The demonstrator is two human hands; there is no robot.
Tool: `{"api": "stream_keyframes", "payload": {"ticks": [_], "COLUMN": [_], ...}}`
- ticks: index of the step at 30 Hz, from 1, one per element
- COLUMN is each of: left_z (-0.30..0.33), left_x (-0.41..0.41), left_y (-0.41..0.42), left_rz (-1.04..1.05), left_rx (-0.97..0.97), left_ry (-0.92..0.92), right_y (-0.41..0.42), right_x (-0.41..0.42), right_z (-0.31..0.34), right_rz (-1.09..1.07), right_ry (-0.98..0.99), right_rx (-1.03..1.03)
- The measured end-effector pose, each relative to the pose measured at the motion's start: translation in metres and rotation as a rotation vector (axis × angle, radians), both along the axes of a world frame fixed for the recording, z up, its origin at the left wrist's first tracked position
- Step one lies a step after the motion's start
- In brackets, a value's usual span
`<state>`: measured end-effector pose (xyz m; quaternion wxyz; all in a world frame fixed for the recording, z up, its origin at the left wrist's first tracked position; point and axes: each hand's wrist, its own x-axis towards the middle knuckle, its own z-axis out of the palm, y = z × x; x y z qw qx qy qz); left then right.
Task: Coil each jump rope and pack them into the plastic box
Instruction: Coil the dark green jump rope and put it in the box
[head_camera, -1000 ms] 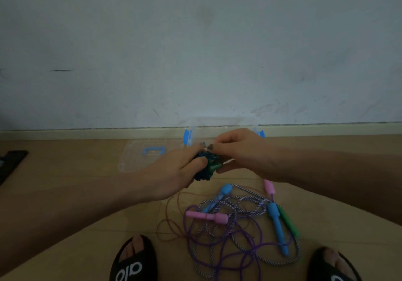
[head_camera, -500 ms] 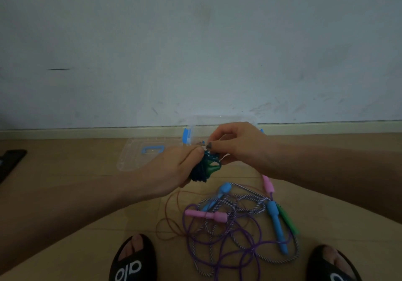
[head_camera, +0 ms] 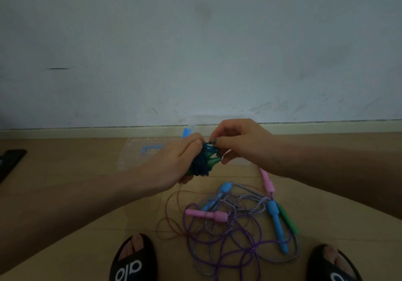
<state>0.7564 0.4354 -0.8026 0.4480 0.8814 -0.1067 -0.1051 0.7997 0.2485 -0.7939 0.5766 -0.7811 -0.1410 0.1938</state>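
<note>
My left hand [head_camera: 174, 161] grips a coiled dark blue jump rope with green handles [head_camera: 205, 161] above the floor. My right hand [head_camera: 241, 143] pinches the top of that bundle between thumb and forefinger. The clear plastic box [head_camera: 217, 121] stands right behind my hands by the wall, mostly hidden. On the floor below lies a tangle of ropes: a purple cord with pink handles [head_camera: 206, 215], a striped cord with blue handles [head_camera: 276, 222], a thin red cord [head_camera: 171, 204] and a green handle [head_camera: 289, 220].
The clear lid with a blue handle [head_camera: 150, 150] lies flat on the wooden floor left of the box. A dark object [head_camera: 10, 161] sits at the left edge. My two feet in black slippers [head_camera: 132, 259] flank the tangle. A white wall rises behind.
Both hands lifted the bundle slightly. My right fingers shifted from the bundle's side to pinching its top, and the green handle ends now show more plainly.
</note>
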Motion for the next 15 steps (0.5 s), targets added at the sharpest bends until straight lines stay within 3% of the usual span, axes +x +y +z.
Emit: {"api": "stream_keyframes", "payload": {"ticks": [6,15], "left_z": [0.0053,0.0096], "left_x": [-0.0042,-0.005], "left_y": [0.0,0.0006], "left_rz": [0.034,0.021], "left_rx": [0.057,-0.079], "left_ry": [-0.062,0.1], "right_y": [-0.0064,-0.0101], "right_x": [0.0032,0.0049], "right_z": [0.0066,0.0074], "right_rz": [0.127,0.191], "right_ry": [-0.105,-0.236], "right_rx": [-0.084,-0.151]}}
